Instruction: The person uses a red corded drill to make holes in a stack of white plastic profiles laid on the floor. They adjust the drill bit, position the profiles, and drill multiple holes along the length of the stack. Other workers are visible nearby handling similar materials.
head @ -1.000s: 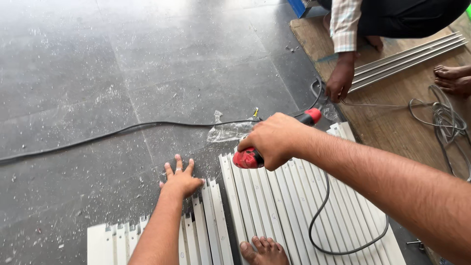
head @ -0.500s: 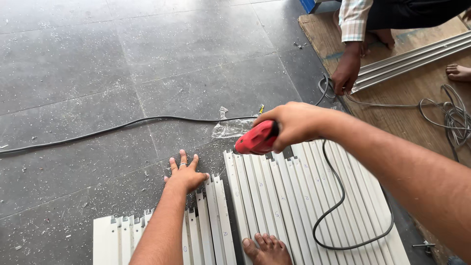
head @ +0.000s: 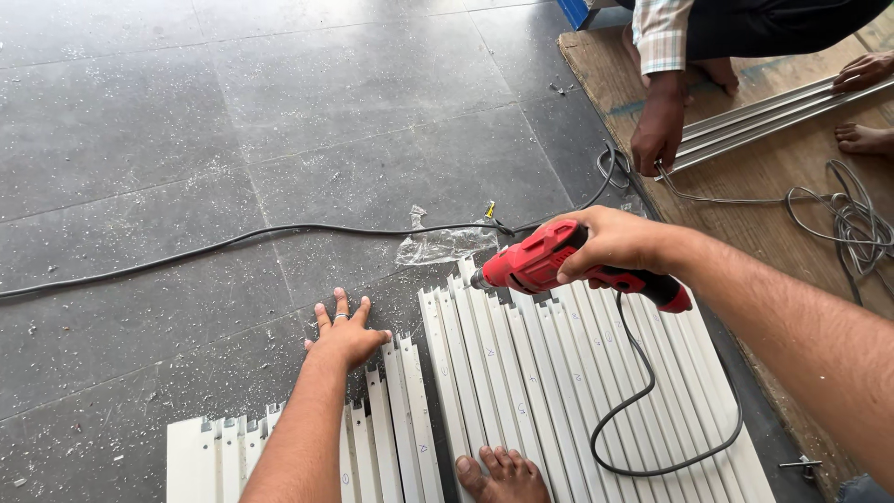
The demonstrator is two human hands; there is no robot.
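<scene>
Right hand (head: 610, 244) of mine gripping red drill (head: 540, 261), left hand (head: 346, 337) splayed flat on dusty grey tiled floor (head: 186, 140), white slats (head: 559, 373) alongside, wooden board (head: 773, 177) beyond.

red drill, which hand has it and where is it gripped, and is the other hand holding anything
The right hand holds the red drill around its body, near the handle. The left hand holds nothing; it rests flat at the ends of the white strips.

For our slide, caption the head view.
Right hand holds a red electric drill over white slotted channels; left hand rests on their ends.
</scene>
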